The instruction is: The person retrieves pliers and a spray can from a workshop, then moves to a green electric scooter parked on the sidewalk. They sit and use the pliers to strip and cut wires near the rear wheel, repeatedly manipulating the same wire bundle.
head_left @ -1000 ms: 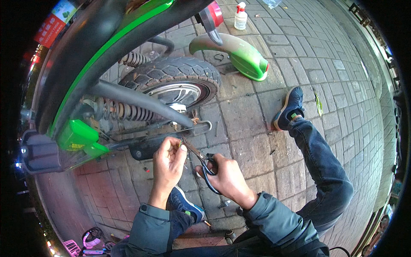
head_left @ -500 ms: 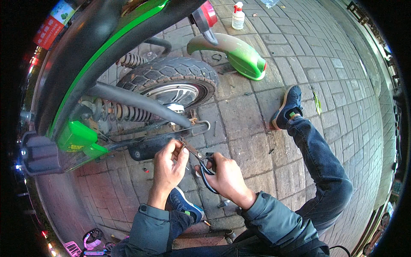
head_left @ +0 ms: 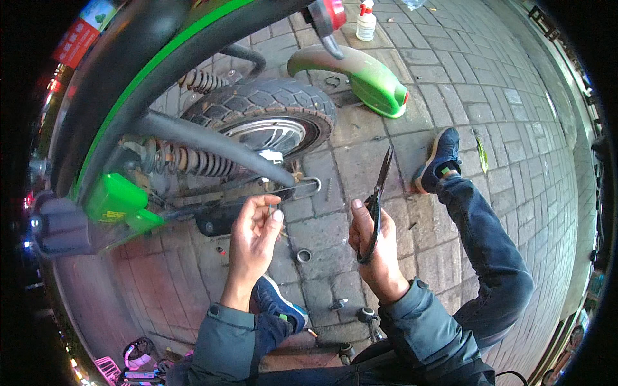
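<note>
My left hand [head_left: 255,235] is closed in a pinch beside the rear axle, fingertips on what looks like a thin dark wire [head_left: 278,207]; most of it is hidden by the fingers. To the right, my right hand [head_left: 381,251] grips a pair of dark scissors [head_left: 380,186] by the handles, its blades together and pointing away from me. Just beyond my left hand are the rear wheel [head_left: 264,122], with a black tyre and silver hub, and a rusty coil-spring shock absorber [head_left: 193,159]. They belong to a black and green electric scooter [head_left: 116,122].
A green mudguard [head_left: 370,83] lies past the wheel, with a white spray bottle [head_left: 365,26] farther off. A metal ring [head_left: 304,256], a long bolt [head_left: 329,190] and small parts lie on the paving. My shoes [head_left: 440,157] flank the work area.
The scissors have come away from my left fingertips and swung right, turning to point away from me, with blades closed. My left hand stays pinched near the axle. The metal ring is now visible.
</note>
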### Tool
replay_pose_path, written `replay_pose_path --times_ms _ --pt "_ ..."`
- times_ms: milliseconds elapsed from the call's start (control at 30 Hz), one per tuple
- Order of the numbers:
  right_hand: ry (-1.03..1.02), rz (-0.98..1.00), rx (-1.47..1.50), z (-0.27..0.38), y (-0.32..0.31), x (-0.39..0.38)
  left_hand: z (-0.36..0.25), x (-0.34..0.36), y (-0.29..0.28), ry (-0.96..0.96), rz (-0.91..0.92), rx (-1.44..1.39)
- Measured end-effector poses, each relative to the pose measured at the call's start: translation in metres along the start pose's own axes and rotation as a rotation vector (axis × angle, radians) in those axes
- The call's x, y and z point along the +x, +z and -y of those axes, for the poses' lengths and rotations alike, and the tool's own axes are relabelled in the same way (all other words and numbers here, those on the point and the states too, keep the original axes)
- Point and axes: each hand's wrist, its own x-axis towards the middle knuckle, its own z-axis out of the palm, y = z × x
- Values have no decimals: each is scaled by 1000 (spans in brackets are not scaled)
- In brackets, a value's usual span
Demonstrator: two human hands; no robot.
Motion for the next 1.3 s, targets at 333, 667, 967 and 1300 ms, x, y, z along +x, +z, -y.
replay_pose_path --times_ms 333,667,967,1300 --pt "202 94 171 -17 2 -2 5 4 -8 -113 -26 -146" --pt "-182 239 27 -15 44 13 16 2 -6 -92 189 -125" --pt "44 180 50 -42 47 15 19 3 3 -103 -7 -315" --pt "-335 253 -160 -21 37 27 15 2 3 -200 103 -227"
